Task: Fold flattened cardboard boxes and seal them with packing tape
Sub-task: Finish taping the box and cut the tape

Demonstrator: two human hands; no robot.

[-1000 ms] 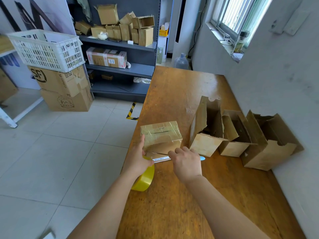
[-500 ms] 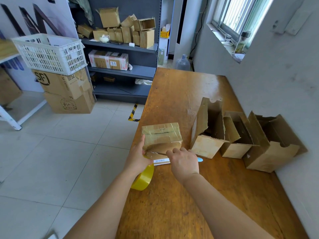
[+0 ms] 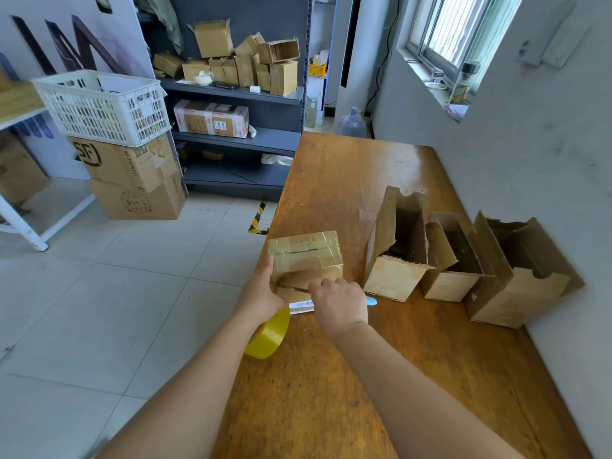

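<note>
Long brown wooden table [image 3: 347,193]: three open-topped cardboard boxes [image 3: 397,279] in a row by the grey wall, and the small tape-wrapped cardboard box [image 3: 304,256] standing near the table's left edge, just ahead of my hands. My left hand [image 3: 261,296] holds the yellow packing tape roll [image 3: 268,336] tilted over the table edge, thumb up against the box's left side. My right hand [image 3: 341,303] is curled at the box's near face, over a white blue-tipped stick with a barcode label [image 3: 301,305]; can't tell what it grips.

The person's bare left hand [image 3: 261,294] and bare right hand [image 3: 341,301] are showing, and both forearms [image 3: 414,376] are showing uncovered, sleeveless.
</note>
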